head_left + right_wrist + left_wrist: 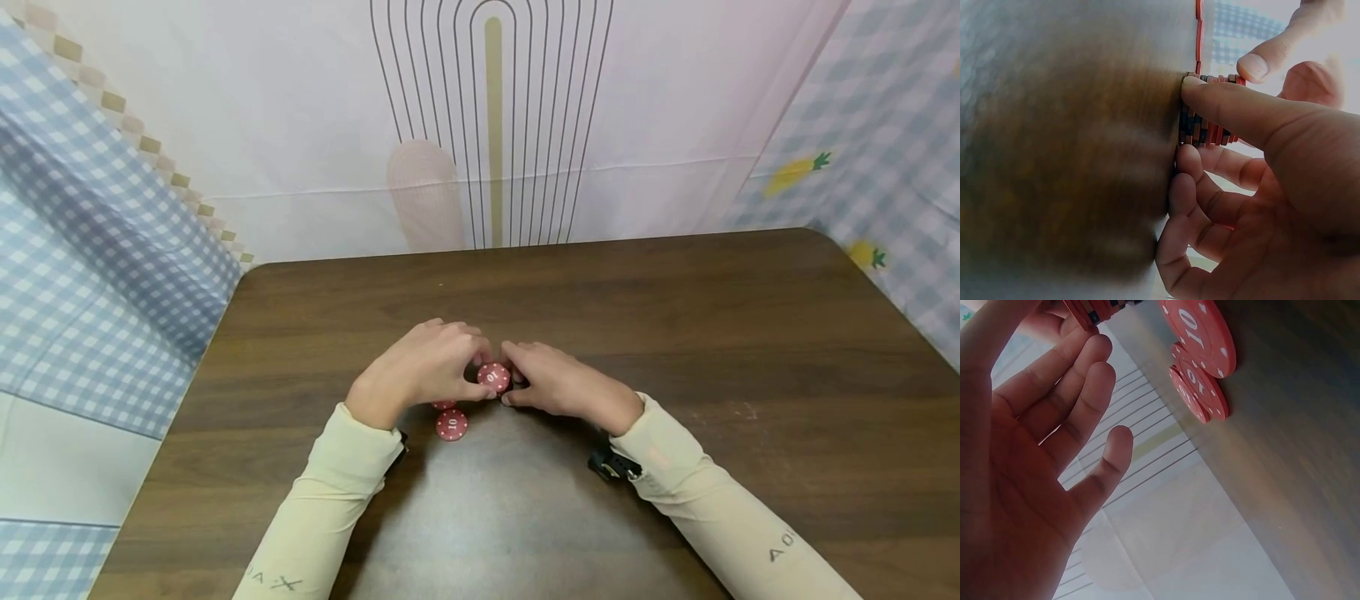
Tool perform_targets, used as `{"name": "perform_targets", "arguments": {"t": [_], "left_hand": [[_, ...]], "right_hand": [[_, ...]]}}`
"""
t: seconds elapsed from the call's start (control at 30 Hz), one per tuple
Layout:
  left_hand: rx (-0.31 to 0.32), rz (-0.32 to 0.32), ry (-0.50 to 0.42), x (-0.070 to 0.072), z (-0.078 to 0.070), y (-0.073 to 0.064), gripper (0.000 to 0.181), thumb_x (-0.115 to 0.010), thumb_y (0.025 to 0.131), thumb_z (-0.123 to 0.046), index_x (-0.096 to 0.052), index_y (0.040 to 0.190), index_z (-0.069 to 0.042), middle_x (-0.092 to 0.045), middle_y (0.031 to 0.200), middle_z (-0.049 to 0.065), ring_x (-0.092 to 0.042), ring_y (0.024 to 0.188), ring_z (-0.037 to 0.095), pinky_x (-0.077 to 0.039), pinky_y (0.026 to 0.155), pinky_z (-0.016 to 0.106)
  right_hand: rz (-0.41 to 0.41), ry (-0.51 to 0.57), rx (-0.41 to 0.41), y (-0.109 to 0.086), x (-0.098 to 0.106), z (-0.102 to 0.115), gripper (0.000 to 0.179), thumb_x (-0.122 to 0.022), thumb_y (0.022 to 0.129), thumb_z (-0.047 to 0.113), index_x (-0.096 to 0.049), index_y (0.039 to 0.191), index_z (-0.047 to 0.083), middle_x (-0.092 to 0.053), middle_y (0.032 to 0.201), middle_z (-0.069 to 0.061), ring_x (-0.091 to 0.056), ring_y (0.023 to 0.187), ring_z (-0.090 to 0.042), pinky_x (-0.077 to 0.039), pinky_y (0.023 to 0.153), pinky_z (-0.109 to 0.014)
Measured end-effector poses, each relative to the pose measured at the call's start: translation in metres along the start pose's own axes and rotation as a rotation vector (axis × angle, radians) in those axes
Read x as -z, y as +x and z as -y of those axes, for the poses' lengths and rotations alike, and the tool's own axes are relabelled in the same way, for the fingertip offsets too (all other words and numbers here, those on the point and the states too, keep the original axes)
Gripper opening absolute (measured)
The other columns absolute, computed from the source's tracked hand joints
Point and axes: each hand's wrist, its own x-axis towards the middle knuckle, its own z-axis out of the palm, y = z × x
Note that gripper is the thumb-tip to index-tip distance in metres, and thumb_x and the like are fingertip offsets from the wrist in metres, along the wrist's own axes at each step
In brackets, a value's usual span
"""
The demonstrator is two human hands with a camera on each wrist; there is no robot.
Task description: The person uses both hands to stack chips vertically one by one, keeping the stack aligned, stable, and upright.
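Head view: upright chip stack (492, 377) dead between, my right hand (553, 379) pinching it low, my left hand (431, 360) curled round its top.

Head view: bright, diffuse light; whitish glare on near part of wooden tabletop (480, 542); soft shadow alongside left sleeve (322, 500). Left wrist view: dim, hazy, low contrast; left hand (1025, 469) in shade. Right wrist view: upper right washed out; tabletop grain blurred; chip stack (1211, 134) sharper.
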Motion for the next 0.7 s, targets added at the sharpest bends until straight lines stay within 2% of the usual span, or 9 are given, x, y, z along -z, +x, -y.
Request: {"name": "perform_targets", "arguments": {"t": [0.13, 0.3, 0.5, 0.63, 0.7], "left_hand": [[-0.002, 0.010, -0.004, 0.001, -0.001, 0.000, 0.021, -0.080, 0.087, -0.041, -0.075, 0.097, -0.023, -0.071, 0.097, -0.009, -0.067, 0.094, 0.012, -0.053, 0.093, 0.043], [0.026, 0.001, -0.029, 0.009, 0.007, -0.004, 0.031, -0.075, 0.094, -0.044, -0.079, 0.110, -0.019, -0.074, 0.107, -0.005, -0.069, 0.099, 0.014, -0.054, 0.094, 0.043], [0.082, -0.152, -0.006, 0.016, 0.023, -0.014, 0.020, -0.075, 0.098, -0.031, -0.078, 0.108, -0.015, -0.074, 0.104, -0.002, -0.069, 0.091, 0.017, -0.054, 0.085, 0.042], [0.127, -0.237, 0.015, 0.014, 0.027, -0.015, 0.023, -0.073, 0.098, -0.029, -0.075, 0.114, -0.012, -0.074, 0.110, 0.002, -0.068, 0.105, 0.023, -0.052, 0.089, 0.045], [0.167, -0.245, 0.014, 0.011, 0.028, -0.013, 0.027, -0.073, 0.099, -0.029, -0.073, 0.119, -0.011, -0.073, 0.114, 0.004, -0.067, 0.112, 0.026, -0.051, 0.092, 0.047]], "right_hand": [[-0.007, -0.007, 0.005, 0.000, 0.000, 0.000, 0.033, -0.083, 0.092, 0.018, -0.051, 0.098, 0.012, -0.054, 0.084, -0.001, -0.050, 0.078, -0.018, -0.042, 0.070, -0.034], [0.001, -0.009, -0.005, 0.002, 0.001, 0.002, 0.033, -0.082, 0.092, 0.019, -0.051, 0.098, 0.012, -0.054, 0.084, -0.001, -0.050, 0.078, -0.018, -0.042, 0.069, -0.034], [0.023, -0.013, -0.021, 0.004, 0.001, 0.003, 0.032, -0.082, 0.093, 0.019, -0.050, 0.099, 0.012, -0.054, 0.085, -0.002, -0.050, 0.078, -0.019, -0.043, 0.071, -0.035], [0.026, 0.002, -0.025, 0.003, 0.000, 0.001, 0.032, -0.082, 0.094, 0.019, -0.050, 0.098, 0.013, -0.054, 0.085, -0.001, -0.050, 0.079, -0.019, -0.043, 0.072, -0.035], [0.020, 0.010, -0.021, 0.003, 0.000, 0.001, 0.032, -0.082, 0.093, 0.019, -0.050, 0.097, 0.013, -0.054, 0.085, -0.001, -0.050, 0.078, -0.019, -0.043, 0.072, -0.035]]}}
